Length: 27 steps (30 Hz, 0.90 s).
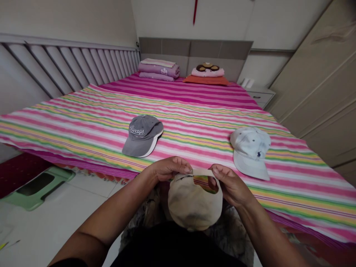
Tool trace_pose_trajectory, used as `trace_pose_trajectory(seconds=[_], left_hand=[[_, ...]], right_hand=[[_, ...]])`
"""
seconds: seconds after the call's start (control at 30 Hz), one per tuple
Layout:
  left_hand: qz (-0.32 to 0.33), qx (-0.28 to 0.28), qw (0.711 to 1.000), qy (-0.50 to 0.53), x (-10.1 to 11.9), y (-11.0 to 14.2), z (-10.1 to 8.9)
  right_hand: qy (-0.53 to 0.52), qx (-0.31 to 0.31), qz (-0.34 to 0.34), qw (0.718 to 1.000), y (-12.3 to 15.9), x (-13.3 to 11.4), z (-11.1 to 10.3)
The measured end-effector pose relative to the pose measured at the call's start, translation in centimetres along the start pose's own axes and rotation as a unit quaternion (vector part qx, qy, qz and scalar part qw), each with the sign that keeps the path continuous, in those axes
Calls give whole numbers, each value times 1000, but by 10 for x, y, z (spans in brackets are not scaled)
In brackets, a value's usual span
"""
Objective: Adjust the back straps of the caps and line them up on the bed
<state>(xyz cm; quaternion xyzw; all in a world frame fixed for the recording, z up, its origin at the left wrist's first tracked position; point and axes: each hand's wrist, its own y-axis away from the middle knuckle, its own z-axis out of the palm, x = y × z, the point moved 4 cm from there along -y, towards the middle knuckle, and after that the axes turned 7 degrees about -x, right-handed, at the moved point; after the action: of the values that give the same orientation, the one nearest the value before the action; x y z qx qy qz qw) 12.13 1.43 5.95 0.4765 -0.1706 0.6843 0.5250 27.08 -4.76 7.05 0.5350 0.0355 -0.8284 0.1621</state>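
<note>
On the far left, on the white tile floor, lies a dark red mat (19, 170), and a low green plastic stool (36, 189) stands beside it. The bed has a striped sheet (83, 126) in pink, white, yellow and green. On this sheet, a grey baseball cap (141, 135) with the word "Always" on the front rests with its white-edged brim toward the person. Behind it, near the headboard, is a stack of folded purple blankets (158, 69).

The left hand (169, 168) is closed around the back strap of a beige baseball cap (193, 202), and its fingers pinch the strap near a small metal buckle (189, 173). The right hand (228, 185) grips the other side of the same strap, with the fingers bent over it. The cap is held in the air between both hands, just in front of the bed edge, with its crown downward and toward the person. The striped sheet can be seen through its back opening.

To the right, a white baseball cap (250, 152) lies on the sheet, well apart from the hands. Near the headboard is a pink pillow (207, 72) on an orange cushion (205, 79). Further right stands a bedside cabinet (258, 97) with closed drawers, then a beige wardrobe (314, 74).
</note>
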Motion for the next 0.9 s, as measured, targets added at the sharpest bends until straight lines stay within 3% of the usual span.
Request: trace_pose_trajectory(seconds=[0.33,0.53,0.73,0.8,0.9], left_hand=[[3,-4,1000,28,-3,-5,2],[17,-3,999,32,0,-2,2],[54,-77,994,62,9,3,-8],[14,-103,993,59,3,-2,-8],[-13,-34,992,117,-6,-12,-5]], right_hand=[[-10,9,-17,1000,-1,-1,-3],[-34,-18,-20,999,-3,1,-3],[-81,-55,-38,994,0,-22,11],[-85,-69,-60,992,-3,-34,17],[-92,-56,-63,992,-12,-44,18]])
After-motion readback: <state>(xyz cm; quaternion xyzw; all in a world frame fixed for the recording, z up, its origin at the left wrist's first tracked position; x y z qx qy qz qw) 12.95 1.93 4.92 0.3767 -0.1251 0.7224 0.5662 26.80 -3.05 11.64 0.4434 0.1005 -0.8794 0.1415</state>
